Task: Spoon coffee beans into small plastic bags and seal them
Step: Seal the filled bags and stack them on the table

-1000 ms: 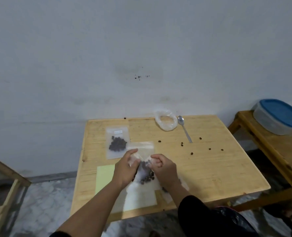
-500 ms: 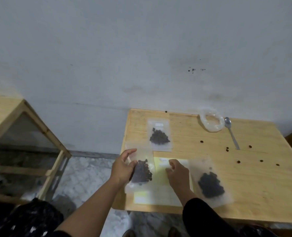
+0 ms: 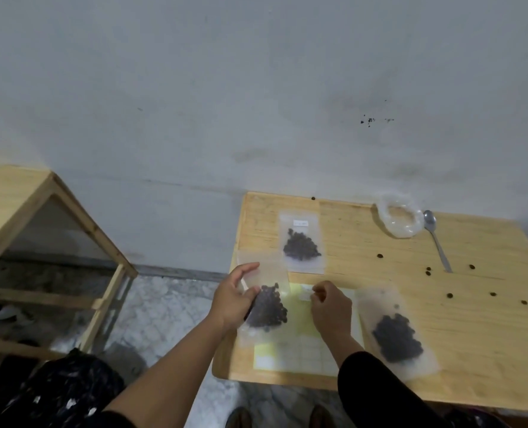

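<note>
**Left hand grips a bag of beans at the counter's near left corner**

Left hand (image 3: pixel 236 299) holds a small clear bag (image 3: pixel 264 299) of coffee beans, thumb and fingers curled round its left edge, the beans bunched in the bag's lower half. Right hand (image 3: pixel 329 308) sits just beside it with its fingers curled over a label sheet (image 3: pixel 298 353), fingertips pinched together at a small white label near the sheet's far edge; whether they actually grip the label I cannot tell. The pale yellow sheet lies flat on the counter (image 3: pixel 472 350) between the held bag and a second bag (image 3: pixel 397 335), which lies tilted to the right of the right hand and is full of beans. A third bag (image 3: pixel 302 242), with a white label near its top, lies flat farther back, near the left edge. Toward the far right, a spoon (image 3: pixel 435 236) rests beside a crumpled plastic bag (image 3: pixel 400 219), the two touching or nearly so. Loose beans (image 3: pixel 428 271) are scattered across the wood to either side of the spoon's handle. A wooden shelf (image 3: pixel 55 242) stands well apart to the left, on the floor.
</note>
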`<state>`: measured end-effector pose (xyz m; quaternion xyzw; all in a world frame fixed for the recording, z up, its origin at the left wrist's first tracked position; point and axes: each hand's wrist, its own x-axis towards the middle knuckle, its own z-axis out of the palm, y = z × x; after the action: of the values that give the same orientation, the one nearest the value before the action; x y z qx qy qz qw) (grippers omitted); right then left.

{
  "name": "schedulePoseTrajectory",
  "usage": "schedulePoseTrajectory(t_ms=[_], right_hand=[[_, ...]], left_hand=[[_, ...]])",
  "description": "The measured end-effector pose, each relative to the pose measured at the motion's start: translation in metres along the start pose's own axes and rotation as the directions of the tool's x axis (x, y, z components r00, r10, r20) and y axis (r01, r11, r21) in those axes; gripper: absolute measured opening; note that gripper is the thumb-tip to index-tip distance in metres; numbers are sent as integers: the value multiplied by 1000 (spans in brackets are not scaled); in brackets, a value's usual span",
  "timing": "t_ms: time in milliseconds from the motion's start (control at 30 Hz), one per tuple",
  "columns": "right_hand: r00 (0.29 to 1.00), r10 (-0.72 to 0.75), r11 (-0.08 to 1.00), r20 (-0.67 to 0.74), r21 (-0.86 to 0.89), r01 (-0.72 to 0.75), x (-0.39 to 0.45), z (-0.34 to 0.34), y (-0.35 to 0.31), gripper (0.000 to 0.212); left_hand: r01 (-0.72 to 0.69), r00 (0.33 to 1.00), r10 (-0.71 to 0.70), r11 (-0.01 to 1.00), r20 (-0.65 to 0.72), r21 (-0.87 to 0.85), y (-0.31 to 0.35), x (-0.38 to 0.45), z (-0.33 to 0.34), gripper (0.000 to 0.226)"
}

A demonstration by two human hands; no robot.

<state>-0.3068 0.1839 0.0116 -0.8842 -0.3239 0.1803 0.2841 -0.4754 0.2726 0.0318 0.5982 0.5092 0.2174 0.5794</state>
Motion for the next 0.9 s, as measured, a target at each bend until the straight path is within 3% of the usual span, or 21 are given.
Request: schedulePoseTrajectory(t_ms=[167,300,600,900], right_hand=[[981,-70,971,-183,214,109,3,-29,-42,10],[980,-159,913,-123,358,193,6,-59,-92,8],[918,-341,888,-201,252,385,1,-89,-136,7],[891,-400,876,-213,199,440,-6,-92,-147,9]], left_hand=[[-99,995,99,995,1,-15,21,6,-1,47],[-205,979,206,978,-1,-43,53,8,-1,48],[-378,922,383,922,48,-86,104,-6,-10,50],[-403,912,410,906,26,-127,113,-15,-16,47]])
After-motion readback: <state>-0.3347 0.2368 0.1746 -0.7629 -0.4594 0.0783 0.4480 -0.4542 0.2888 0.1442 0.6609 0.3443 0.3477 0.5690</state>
